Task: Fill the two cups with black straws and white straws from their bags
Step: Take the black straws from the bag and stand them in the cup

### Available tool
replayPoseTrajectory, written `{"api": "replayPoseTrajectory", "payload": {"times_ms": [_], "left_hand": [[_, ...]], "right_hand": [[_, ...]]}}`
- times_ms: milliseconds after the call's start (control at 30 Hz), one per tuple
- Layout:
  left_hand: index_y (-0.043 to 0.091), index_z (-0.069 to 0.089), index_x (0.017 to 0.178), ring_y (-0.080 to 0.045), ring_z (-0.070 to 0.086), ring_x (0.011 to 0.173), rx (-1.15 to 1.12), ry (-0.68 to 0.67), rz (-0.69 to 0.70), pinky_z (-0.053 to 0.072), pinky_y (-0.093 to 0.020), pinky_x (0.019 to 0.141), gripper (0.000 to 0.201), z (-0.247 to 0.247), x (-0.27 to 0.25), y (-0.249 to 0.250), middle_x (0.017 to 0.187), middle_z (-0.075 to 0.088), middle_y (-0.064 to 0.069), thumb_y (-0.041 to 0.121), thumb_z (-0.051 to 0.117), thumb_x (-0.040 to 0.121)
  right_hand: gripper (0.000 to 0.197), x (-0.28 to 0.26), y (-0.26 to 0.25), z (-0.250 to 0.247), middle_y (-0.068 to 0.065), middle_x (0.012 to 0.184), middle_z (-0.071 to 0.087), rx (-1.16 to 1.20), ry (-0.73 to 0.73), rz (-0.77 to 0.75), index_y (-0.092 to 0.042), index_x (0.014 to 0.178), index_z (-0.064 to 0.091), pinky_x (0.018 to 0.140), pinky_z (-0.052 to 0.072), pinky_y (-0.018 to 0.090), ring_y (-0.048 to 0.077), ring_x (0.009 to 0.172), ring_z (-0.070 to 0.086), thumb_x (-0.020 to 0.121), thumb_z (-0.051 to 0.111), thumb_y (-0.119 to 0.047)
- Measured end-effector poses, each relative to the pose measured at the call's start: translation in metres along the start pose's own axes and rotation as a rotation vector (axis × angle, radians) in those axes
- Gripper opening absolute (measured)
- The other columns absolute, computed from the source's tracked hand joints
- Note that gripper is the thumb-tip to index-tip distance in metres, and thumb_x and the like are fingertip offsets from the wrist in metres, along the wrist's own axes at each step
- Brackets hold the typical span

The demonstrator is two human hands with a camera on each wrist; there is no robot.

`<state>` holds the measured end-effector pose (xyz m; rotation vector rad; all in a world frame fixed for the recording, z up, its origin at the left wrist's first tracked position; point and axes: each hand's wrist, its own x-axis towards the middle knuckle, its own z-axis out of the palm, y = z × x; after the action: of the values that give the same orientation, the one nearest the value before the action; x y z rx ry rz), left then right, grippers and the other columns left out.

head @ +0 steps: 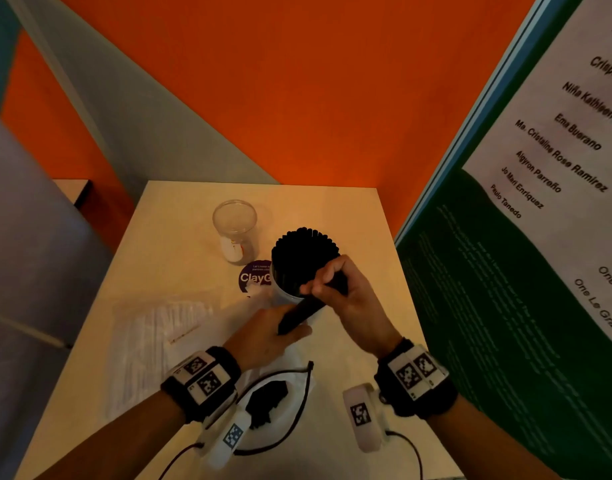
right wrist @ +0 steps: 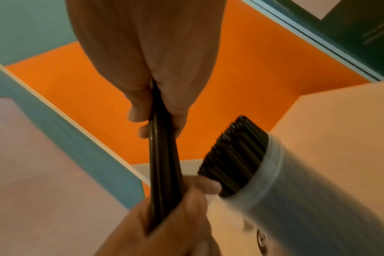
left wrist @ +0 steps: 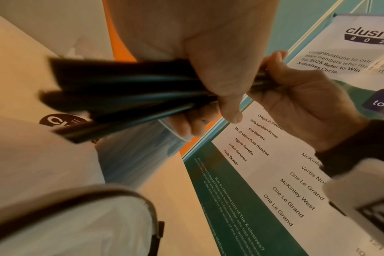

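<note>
Hands both on one small bundle of black straws (head: 306, 303): my right hand (head: 346, 299) grips its upper end, left hand (head: 266, 336) closes round the lower end, just in front of the near cup (head: 290, 299), already packed with black straws. Empty clear cup (head: 234, 230) behind-left. White straws bag (head: 152, 344) flat on desk (head: 346, 216), left. Black-straw bag (head: 273, 400) near wrists.

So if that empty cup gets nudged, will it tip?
Probably easily. The empty cup is clear thin plastic, tall for its base and holds nothing, so likely very light. It stands apart from the full cup, with nothing bracing it; on the smooth table it may just slide.
</note>
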<state>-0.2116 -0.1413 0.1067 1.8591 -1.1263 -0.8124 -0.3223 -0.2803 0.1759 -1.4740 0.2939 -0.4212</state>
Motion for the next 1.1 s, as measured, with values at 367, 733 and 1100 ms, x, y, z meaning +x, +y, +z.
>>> {"api": "replayPoseTrajectory", "payload": {"times_ms": [367,733,1100], "left_hand": [[0.027,0.043,0.128,-0.015,0.037,0.119,0.189,0.304,0.129,0.031,-0.032,0.097,0.068,-0.027,0.019,-0.019,0.126,0.038,0.011,0.034,0.081,0.072],[0.028,0.024,0.140,-0.023,0.038,0.128,0.003,0.314,0.046,0.037,-0.052,0.105,0.105,-0.036,0.050,-0.045,0.141,0.035,-0.003,0.058,0.079,0.056],[0.046,-0.017,0.141,-0.004,0.007,0.142,-0.033,0.025,-0.111,0.015,-0.037,0.118,0.149,-0.040,0.082,-0.063,0.150,0.000,0.024,0.062,0.089,0.036]], "right_hand": [[0.025,0.075,-0.074,-0.040,0.003,0.082,0.052,-0.337,0.091,-0.107,-0.018,0.089,0.044,0.092,0.048,0.051,0.032,0.090,0.057,0.093,0.048,0.006],[0.033,0.084,-0.001,-0.021,0.001,0.105,0.054,-0.735,-0.152,-0.149,-0.017,0.127,0.048,0.089,0.040,0.019,0.004,0.098,0.048,0.097,0.044,-0.003],[0.129,0.068,0.072,-0.064,-0.019,0.154,-0.027,-0.715,-0.167,0.079,-0.039,0.145,-0.023,0.121,-0.006,0.041,0.006,0.144,-0.024,0.062,0.072,-0.068]]}}
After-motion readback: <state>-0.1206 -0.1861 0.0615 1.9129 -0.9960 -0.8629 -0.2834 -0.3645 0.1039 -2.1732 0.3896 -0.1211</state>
